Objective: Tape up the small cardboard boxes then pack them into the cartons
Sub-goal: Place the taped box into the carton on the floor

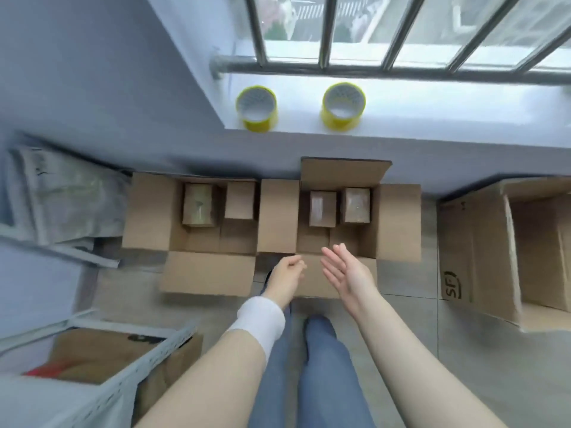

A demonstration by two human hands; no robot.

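Step reads as packing: lay the next box flat in a carton's bare near half, snug against the row inside, flaps kept out. Third carton (482,248), well right of the right hand (343,273): contents unclear. Right carton (398,220), just ahead of both hands, holds two small boxes (323,208) at the far end. Left carton (145,211), ahead-left, holds two more. Tape rolls (343,105) sit on the windowsill (432,109), well beyond. Left hand (289,268) is loosely curled and empty; right hand is flat and released.
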